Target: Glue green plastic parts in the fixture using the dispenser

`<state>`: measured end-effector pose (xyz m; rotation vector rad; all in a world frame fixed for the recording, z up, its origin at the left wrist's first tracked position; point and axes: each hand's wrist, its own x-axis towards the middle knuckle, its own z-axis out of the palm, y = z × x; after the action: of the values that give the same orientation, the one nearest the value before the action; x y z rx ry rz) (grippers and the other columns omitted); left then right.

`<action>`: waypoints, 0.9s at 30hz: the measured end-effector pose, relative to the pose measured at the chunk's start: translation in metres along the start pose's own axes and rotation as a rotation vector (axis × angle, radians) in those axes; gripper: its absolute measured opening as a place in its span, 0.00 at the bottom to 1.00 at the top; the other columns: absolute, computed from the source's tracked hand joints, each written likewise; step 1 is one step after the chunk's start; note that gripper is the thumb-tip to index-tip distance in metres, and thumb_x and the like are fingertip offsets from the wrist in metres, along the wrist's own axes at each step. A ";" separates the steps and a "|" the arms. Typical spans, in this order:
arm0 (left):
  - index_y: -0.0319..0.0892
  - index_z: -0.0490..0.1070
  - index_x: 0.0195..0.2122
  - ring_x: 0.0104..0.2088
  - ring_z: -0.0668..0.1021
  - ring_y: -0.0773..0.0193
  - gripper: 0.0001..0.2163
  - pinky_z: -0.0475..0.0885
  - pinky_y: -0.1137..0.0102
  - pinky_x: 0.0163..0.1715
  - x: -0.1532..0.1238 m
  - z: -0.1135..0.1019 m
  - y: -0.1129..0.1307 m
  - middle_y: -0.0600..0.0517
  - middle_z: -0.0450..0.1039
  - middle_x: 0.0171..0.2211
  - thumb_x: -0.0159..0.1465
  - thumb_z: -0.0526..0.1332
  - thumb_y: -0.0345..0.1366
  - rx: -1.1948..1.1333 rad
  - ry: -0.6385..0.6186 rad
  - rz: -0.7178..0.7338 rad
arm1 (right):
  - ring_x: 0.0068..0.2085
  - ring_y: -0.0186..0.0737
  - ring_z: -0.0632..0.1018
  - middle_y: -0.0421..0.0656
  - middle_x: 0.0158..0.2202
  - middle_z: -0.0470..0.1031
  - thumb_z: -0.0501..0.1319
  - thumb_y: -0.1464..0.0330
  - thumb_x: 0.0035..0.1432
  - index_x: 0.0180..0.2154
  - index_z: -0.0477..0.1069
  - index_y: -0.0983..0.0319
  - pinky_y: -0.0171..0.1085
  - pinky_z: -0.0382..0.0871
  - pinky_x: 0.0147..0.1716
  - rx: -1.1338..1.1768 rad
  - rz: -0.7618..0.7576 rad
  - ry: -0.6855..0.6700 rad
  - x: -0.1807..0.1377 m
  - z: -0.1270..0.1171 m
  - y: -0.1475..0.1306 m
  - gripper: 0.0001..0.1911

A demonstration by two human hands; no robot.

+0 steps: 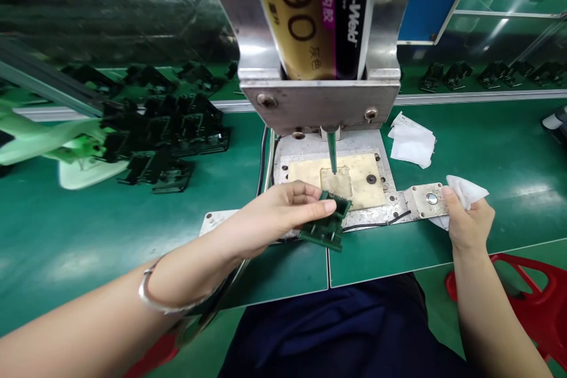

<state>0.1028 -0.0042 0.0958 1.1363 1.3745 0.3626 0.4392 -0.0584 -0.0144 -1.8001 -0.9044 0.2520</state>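
Note:
My left hand (283,212) pinches a small dark green plastic part (330,221) just in front of a yellowish fixture plate (358,180) under a glue nozzle (331,150). The nozzle hangs from a metal dispenser holding an adhesive cartridge (310,12). My right hand (467,221) is closed on a white cloth (465,192), its thumb resting beside a round metal button (431,198) on a bracket at the fixture's right.
A pile of several dark parts (168,130) lies at the left on the green bench, beside a pale green object (66,147). Folded white wipes (411,142) lie right of the fixture. More dark parts (487,74) line the far side. A red stool (531,295) stands lower right.

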 end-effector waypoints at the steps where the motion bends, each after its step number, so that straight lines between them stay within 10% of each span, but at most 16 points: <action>1: 0.41 0.74 0.42 0.46 0.80 0.51 0.31 0.77 0.61 0.42 -0.006 0.002 -0.007 0.44 0.77 0.42 0.45 0.76 0.57 -0.018 0.000 0.023 | 0.41 0.57 0.83 0.53 0.38 0.83 0.69 0.50 0.52 0.44 0.81 0.68 0.50 0.77 0.42 -0.017 -0.055 0.068 -0.005 -0.003 0.000 0.29; 5: 0.49 0.73 0.47 0.50 0.79 0.54 0.25 0.79 0.70 0.38 -0.040 0.015 -0.037 0.46 0.76 0.48 0.50 0.77 0.42 -0.009 0.064 0.411 | 0.32 0.50 0.82 0.49 0.32 0.82 0.68 0.58 0.57 0.41 0.81 0.65 0.44 0.78 0.32 -0.097 -0.371 0.067 -0.044 -0.025 -0.016 0.17; 9: 0.52 0.71 0.55 0.45 0.79 0.61 0.28 0.78 0.75 0.41 -0.066 0.029 -0.055 0.48 0.74 0.46 0.54 0.75 0.33 0.026 0.047 0.779 | 0.23 0.41 0.78 0.43 0.26 0.78 0.68 0.67 0.56 0.34 0.77 0.60 0.38 0.73 0.23 0.031 -0.783 -0.400 -0.089 -0.040 -0.061 0.04; 14: 0.46 0.68 0.58 0.49 0.78 0.56 0.32 0.78 0.67 0.51 -0.073 0.036 -0.053 0.46 0.73 0.48 0.53 0.76 0.30 0.039 -0.058 0.978 | 0.18 0.33 0.68 0.37 0.19 0.66 0.59 0.63 0.66 0.28 0.69 0.60 0.36 0.60 0.18 0.223 -0.842 -0.834 -0.114 -0.031 -0.103 0.14; 27: 0.42 0.69 0.56 0.46 0.80 0.58 0.30 0.80 0.67 0.49 -0.075 0.039 -0.050 0.48 0.74 0.44 0.53 0.76 0.28 -0.011 -0.015 1.077 | 0.19 0.32 0.63 0.37 0.19 0.63 0.61 0.66 0.66 0.27 0.67 0.62 0.38 0.52 0.19 0.271 -0.957 -0.713 -0.108 -0.020 -0.106 0.14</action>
<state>0.1000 -0.1019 0.0917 1.7947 0.6265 1.1094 0.3272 -0.1295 0.0613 -0.8518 -2.0076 0.3703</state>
